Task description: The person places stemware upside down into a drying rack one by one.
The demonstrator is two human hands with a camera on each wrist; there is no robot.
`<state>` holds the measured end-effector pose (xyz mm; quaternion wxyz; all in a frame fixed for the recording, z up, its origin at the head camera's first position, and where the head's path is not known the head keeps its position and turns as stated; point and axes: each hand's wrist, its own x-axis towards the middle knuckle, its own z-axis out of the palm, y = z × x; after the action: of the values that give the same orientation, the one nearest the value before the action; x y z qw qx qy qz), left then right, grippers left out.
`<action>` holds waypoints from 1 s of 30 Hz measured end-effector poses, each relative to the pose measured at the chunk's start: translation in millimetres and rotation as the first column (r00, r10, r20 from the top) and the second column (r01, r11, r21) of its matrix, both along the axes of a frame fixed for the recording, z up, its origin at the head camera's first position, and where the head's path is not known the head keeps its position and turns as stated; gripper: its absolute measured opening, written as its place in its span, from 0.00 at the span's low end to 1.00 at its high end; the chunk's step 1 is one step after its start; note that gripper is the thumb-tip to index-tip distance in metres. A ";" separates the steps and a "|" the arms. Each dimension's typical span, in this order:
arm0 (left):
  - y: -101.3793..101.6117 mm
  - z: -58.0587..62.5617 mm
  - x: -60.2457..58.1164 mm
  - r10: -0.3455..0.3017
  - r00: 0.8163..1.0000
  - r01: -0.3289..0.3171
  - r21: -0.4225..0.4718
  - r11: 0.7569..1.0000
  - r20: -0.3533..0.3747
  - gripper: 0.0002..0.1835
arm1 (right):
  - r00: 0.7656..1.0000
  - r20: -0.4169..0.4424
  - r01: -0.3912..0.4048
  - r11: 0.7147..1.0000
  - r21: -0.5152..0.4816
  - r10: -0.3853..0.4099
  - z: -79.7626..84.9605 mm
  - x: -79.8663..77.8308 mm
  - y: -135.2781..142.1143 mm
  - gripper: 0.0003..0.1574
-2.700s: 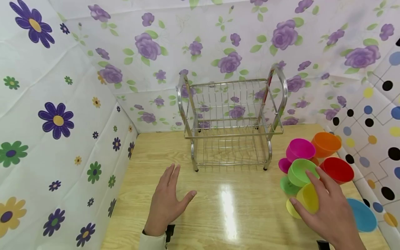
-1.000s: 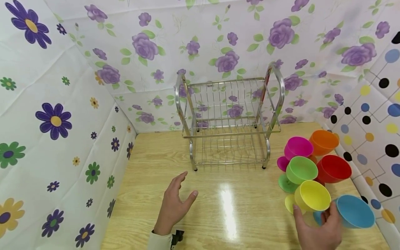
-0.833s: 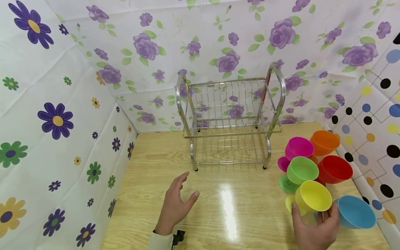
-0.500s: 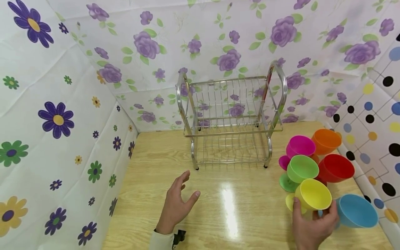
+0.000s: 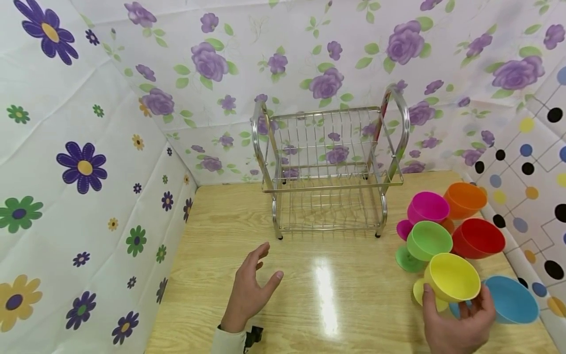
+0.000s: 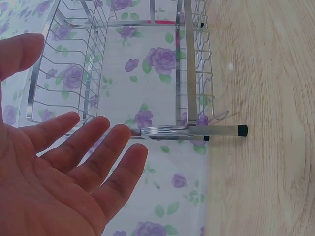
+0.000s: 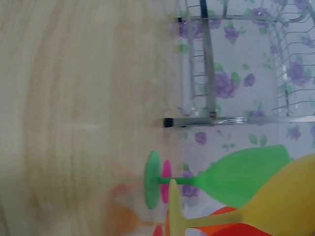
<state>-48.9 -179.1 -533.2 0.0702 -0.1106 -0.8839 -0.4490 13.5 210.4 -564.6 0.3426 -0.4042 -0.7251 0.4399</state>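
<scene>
In the head view my right hand (image 5: pixel 462 324) grips the yellow goblet (image 5: pixel 453 278) from the near side, thumb on its left and fingers round to the right. The right wrist view has the yellow goblet's (image 7: pixel 283 204) foot, stem and bowl at lower right, overlapping a green goblet (image 7: pixel 241 177). The green goblet (image 5: pixel 429 241) stands just behind the yellow one in the head view. At right, the blue goblet (image 5: pixel 513 300) is partly covered by my hand. My left hand (image 5: pixel 247 290) holds nothing, fingers relaxed and thumb apart, in front of the rack.
A two-tier metal dish rack (image 5: pixel 329 187) stands at the back centre of the wooden table (image 5: pixel 221 211). Magenta (image 5: pixel 428 207), orange (image 5: pixel 465 200) and red (image 5: pixel 478 238) goblets cluster at the right. Patterned cloth walls (image 5: pixel 190 29) enclose the table on the left, back and right.
My right hand has come down from above the goblets and taken hold of the yellow one, which has shifted slightly right. My left hand has moved a little right, its fingers more bent.
</scene>
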 end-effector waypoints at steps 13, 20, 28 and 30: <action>8.0 -0.7 4.0 -0.029 0.997 0.030 0.017 0.999 -0.067 0.34 | 0.872 -0.133 -0.382 0.824 0.419 0.472 13.3 0.4 1.4 0.58; 15.8 5.2 6.5 -0.090 0.991 0.093 0.028 0.995 -0.097 0.35 | 0.696 -0.119 -0.522 0.612 0.594 0.708 11.6 -16.8 -7.4 0.58; 25.6 9.8 12.8 -0.134 0.988 0.138 0.054 0.989 -0.075 0.34 | 0.501 -0.116 -0.553 0.420 0.720 0.858 19.2 -35.1 -27.8 0.49; 27.8 10.4 13.3 -0.151 0.985 0.155 0.042 0.987 -0.087 0.34 | 0.470 -0.099 -0.547 0.377 0.747 0.877 22.1 -39.7 -33.6 0.46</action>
<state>-35.6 -151.3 -522.7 0.0753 -0.1951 -0.8580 -0.4691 -26.3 176.8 -542.5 0.3876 0.2294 -0.8151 0.3642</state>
